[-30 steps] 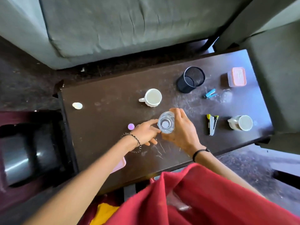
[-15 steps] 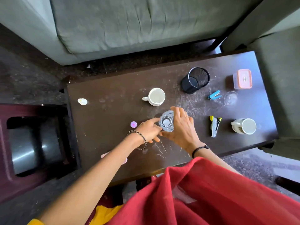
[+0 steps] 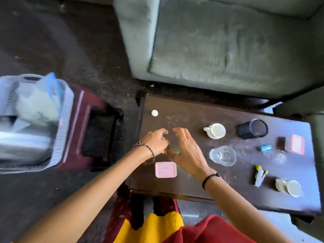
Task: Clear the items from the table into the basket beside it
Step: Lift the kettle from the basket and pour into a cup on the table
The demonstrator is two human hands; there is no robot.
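Observation:
On the dark wooden table (image 3: 192, 113) my left hand (image 3: 156, 142) and my right hand (image 3: 186, 150) hover side by side near the left end, fingers spread, nothing visible in either. A clear glass (image 3: 222, 156) stands free just right of my right hand. A pink square box (image 3: 165, 169) lies below the hands. Also on the table are a white disc (image 3: 154, 113), a white mug (image 3: 216, 131), a black mesh cup (image 3: 254, 128), a pink-lidded box (image 3: 295, 144), a blue stapler (image 3: 265, 148), a yellow stapler (image 3: 260, 175) and a second mug (image 3: 289, 187). The pale woven basket (image 3: 65, 120) sits far left.
The basket rests on a maroon stand (image 3: 91, 130) left of the table and holds bags and several other things. A grey sofa (image 3: 219, 50) runs behind the table. A small clear glass (image 3: 280, 156) stands near the blue stapler. Dark carpet lies between table and sofa.
My right hand has let go of the clear glass, and both hands have moved left of it. The view has swung left, bringing the basket into sight.

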